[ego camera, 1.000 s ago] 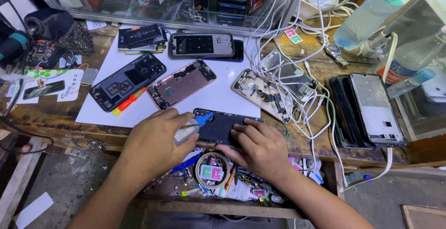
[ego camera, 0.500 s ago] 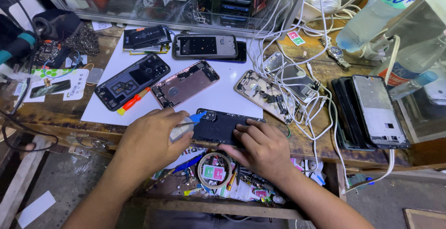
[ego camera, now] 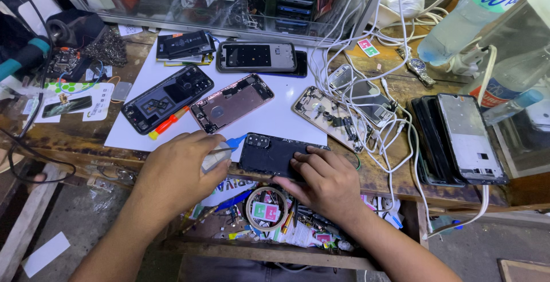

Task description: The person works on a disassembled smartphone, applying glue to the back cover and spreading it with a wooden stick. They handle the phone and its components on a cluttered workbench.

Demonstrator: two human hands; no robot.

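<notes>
A black phone [ego camera: 274, 151] lies back-up at the near edge of the white sheet [ego camera: 278, 119]. My right hand [ego camera: 323, 182] presses down on its right half with spread fingers. My left hand [ego camera: 182, 170] is closed on a thin tool with a blue flat tip [ego camera: 235, 142] that touches the phone's left edge near the camera corner. A pale rounded thing sits under the fingers of my left hand; I cannot tell what it is.
Opened phones lie on the sheet: a black one [ego camera: 167, 97], a pink one [ego camera: 231, 102], a gold one [ego camera: 329, 117]. A red and yellow screwdriver [ego camera: 167, 124] lies between them. White cables [ego camera: 372, 87] tangle at right, beside stacked phone frames [ego camera: 458, 139]. An open drawer [ego camera: 269, 213] of small parts sits below.
The view has shifted slightly. Both hands stay on the black phone, with the blue tip still at its left edge.
</notes>
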